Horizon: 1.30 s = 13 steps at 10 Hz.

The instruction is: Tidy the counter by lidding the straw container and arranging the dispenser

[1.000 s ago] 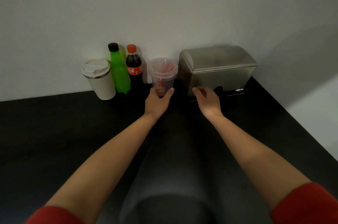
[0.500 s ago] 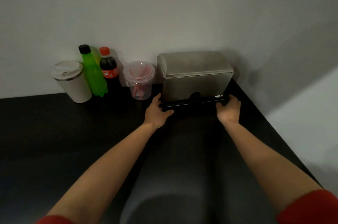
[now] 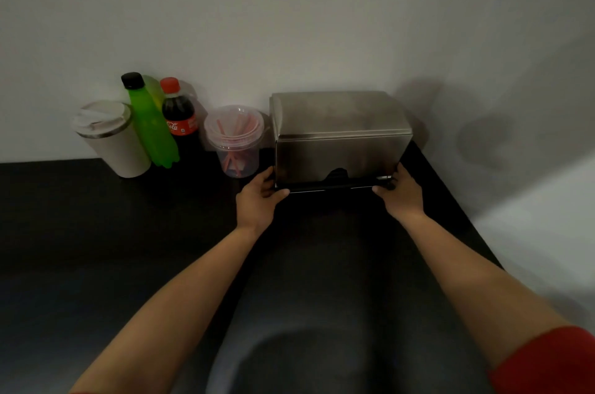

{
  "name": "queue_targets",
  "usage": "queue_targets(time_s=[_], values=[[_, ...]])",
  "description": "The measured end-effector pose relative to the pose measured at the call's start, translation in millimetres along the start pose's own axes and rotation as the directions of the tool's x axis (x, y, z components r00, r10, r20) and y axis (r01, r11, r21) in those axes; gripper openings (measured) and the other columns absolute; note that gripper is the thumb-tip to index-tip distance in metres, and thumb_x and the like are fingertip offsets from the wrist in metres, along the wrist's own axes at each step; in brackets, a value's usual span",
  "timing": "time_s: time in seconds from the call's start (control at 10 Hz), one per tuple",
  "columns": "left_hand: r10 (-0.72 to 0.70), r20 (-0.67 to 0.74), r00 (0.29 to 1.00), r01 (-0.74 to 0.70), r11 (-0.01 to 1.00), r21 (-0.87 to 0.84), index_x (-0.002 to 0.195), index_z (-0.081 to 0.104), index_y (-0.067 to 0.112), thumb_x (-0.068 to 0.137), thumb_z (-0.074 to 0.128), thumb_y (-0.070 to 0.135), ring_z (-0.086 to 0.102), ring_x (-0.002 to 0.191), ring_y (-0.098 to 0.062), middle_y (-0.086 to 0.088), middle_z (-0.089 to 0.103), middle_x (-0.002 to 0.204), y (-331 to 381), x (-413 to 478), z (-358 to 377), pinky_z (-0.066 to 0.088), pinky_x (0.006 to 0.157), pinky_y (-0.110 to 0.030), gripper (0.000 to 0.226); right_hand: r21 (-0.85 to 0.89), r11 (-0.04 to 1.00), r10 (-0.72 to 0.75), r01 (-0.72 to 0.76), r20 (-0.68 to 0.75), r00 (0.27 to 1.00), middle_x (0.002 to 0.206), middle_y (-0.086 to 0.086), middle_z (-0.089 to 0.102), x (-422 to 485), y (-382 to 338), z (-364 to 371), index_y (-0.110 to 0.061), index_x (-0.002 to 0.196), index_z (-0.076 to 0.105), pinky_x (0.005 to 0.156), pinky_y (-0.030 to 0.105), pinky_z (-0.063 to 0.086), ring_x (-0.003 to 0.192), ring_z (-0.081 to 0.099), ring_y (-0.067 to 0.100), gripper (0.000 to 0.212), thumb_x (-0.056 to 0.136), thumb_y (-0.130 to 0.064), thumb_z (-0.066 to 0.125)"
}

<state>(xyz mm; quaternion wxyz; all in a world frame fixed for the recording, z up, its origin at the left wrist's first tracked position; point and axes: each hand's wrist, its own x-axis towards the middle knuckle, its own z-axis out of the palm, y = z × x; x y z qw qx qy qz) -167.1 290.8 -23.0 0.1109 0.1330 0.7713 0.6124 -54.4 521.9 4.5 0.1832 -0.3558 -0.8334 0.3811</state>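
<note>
A steel box-shaped dispenser [image 3: 338, 139] stands on the black counter [image 3: 96, 232] against the white wall. My left hand [image 3: 257, 200] grips its lower left corner, thumb on the front edge. My right hand [image 3: 401, 195] grips its lower right corner. Just left of the dispenser stands a clear plastic straw container [image 3: 236, 142] with a clear lid on top and red straws inside. The container touches nothing but the counter.
A cola bottle [image 3: 180, 123], a green bottle [image 3: 151, 126] and a white lidded cup [image 3: 112, 139] line the wall to the left. The counter ends at a right edge [image 3: 463, 216] beside the dispenser. A pale wall closes the right side.
One second ago my left hand held the straw container and my right touched the dispenser front. Both hands have since moved onto the dispenser's lower corners, and it now sits squarer to the wall.
</note>
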Motion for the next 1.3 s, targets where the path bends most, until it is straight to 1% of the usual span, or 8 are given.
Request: queue_targets(time_s=[0.2,0.3,0.4,0.5,0.9,1.0,1.2,1.3], values=[[0.126,0.018,0.992,-0.127,0.99,0.069,0.137,0.045,0.014,0.081,0.069,0.008,0.058,0.115,-0.011,-0.006,0.063,0.124,-3.8,-0.5,-2.7,0.043,0.102,-0.029,0.061,-0.061,0.998,-0.011,0.007,-0.074,0.997,0.128,0.01,0.059,-0.3,1.9,7.4,-0.011,0.131,0.046,0.096,0.028,0.038,0.121,0.052,0.028,0.06,0.077,-0.01,0.072],[0.163,0.023,0.986,-0.164,0.981,0.102,0.136,0.046,0.014,0.081,0.069,0.008,0.058,0.111,-0.005,-0.004,0.064,0.122,-4.1,-0.6,-3.6,0.042,0.097,-0.014,0.06,-0.043,0.999,0.012,-0.016,-0.099,0.995,0.125,0.011,0.06,0.0,2.1,7.7,-0.01,0.13,0.047,0.095,0.029,0.038,0.119,0.053,0.028,0.06,0.076,-0.01,0.073],[0.17,0.022,0.985,-0.171,0.979,0.113,0.136,0.045,0.013,0.081,0.069,0.009,0.058,0.111,-0.007,-0.005,0.063,0.123,-5.3,0.2,-3.5,0.042,0.096,-0.014,0.061,-0.036,0.999,0.025,-0.029,-0.101,0.995,0.126,0.011,0.06,-0.3,3.2,9.1,-0.009,0.131,0.046,0.099,0.033,0.039,0.12,0.053,0.027,0.064,0.074,-0.013,0.075],[0.155,0.023,0.988,-0.156,0.979,0.132,0.137,0.045,0.014,0.08,0.07,0.011,0.06,0.111,-0.01,-0.005,0.064,0.123,-5.6,1.1,-4.1,0.044,0.101,-0.027,0.063,-0.02,0.999,0.029,-0.031,-0.094,0.995,0.126,0.012,0.06,-0.5,3.4,8.8,-0.008,0.132,0.045,0.101,0.036,0.04,0.12,0.053,0.028,0.066,0.073,-0.014,0.076],[0.079,0.014,0.997,-0.081,0.989,0.125,0.137,0.046,0.016,0.082,0.07,0.016,0.062,0.108,-0.019,-0.009,0.064,0.121,-6.2,1.1,-5.5,0.052,0.092,-0.044,0.06,-0.046,0.999,0.015,-0.018,-0.076,0.997,0.13,0.013,0.056,-3.7,-0.7,12.6,-0.009,0.13,0.046,0.103,0.039,0.04,0.123,0.05,0.03,0.059,0.077,-0.013,0.072],[0.071,-0.002,0.997,-0.07,0.987,0.142,0.134,0.049,0.014,0.081,0.071,0.016,0.063,0.105,-0.02,-0.009,0.065,0.118,-3.5,0.3,-5.1,0.053,0.09,-0.043,0.057,-0.078,0.995,0.051,-0.055,-0.05,0.997,0.135,0.014,0.051,-3.3,-1.8,14.5,-0.009,0.137,0.038,0.102,0.038,0.038,0.126,0.046,0.032,0.066,0.079,-0.015,0.07],[0.051,-0.034,0.998,-0.043,0.98,0.196,0.133,0.048,0.012,0.08,0.072,0.023,0.062,0.093,-0.013,-0.01,0.063,0.121,1.5,-7.9,-3.4,0.052,0.088,-0.032,0.059,-0.084,0.981,0.178,-0.172,0.064,0.982,0.157,0.015,0.01,-11.8,-12.3,18.6,-0.008,0.148,-0.005,0.115,0.04,0.021,0.143,0.016,0.032,0.095,0.085,-0.023,0.064],[0.031,-0.046,0.998,-0.021,0.978,0.209,0.134,0.043,0.016,0.079,0.073,0.027,0.06,0.09,-0.011,-0.007,0.059,0.125,6.4,-16.0,-5.1,0.051,0.084,-0.03,0.063,-0.074,0.983,0.17,-0.167,0.041,0.985,0.158,0.014,0.007,-27.0,-20.3,16.5,-0.008,0.148,-0.004,0.115,0.039,0.019,0.144,0.012,0.03,0.091,0.087,-0.028,0.061]])
